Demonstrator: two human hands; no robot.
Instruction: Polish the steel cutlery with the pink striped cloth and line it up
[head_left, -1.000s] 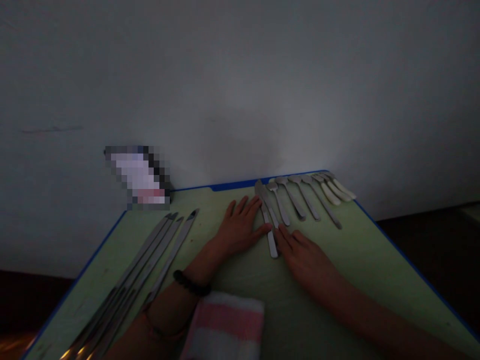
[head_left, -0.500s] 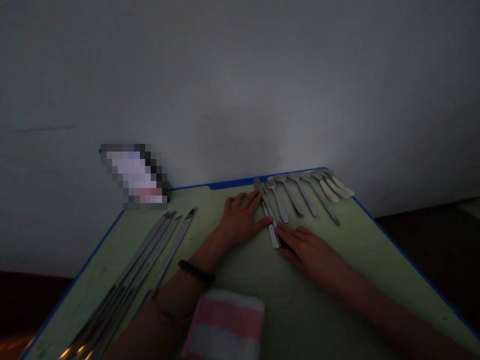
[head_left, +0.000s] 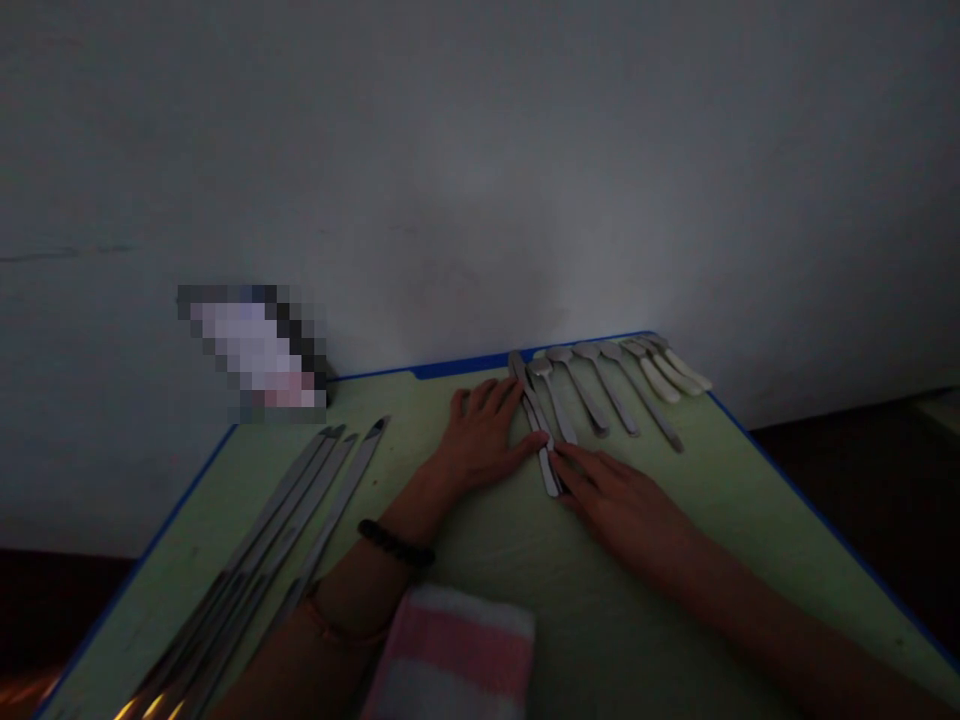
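Observation:
My left hand (head_left: 484,435) lies flat on the green table (head_left: 750,500), fingers stretched out, its thumb and forefinger against a pair of metal knives (head_left: 534,418). My right hand (head_left: 619,500) rests flat on the other side, fingertips touching the knives' near ends. Both hands hold nothing. To the right of the knives lies a row of several spoons (head_left: 600,385), the last ones pale-handled (head_left: 671,372).
Several long metal utensils (head_left: 300,520) lie in a bundle on the left of the table. A pink-and-white striped cloth (head_left: 450,655) sits at the near edge. A blurred object (head_left: 251,350) stands at the back left against the wall. The room is dim.
The knives have been pushed slightly away and closer together between both hands. My right hand has slid a little forward along them.

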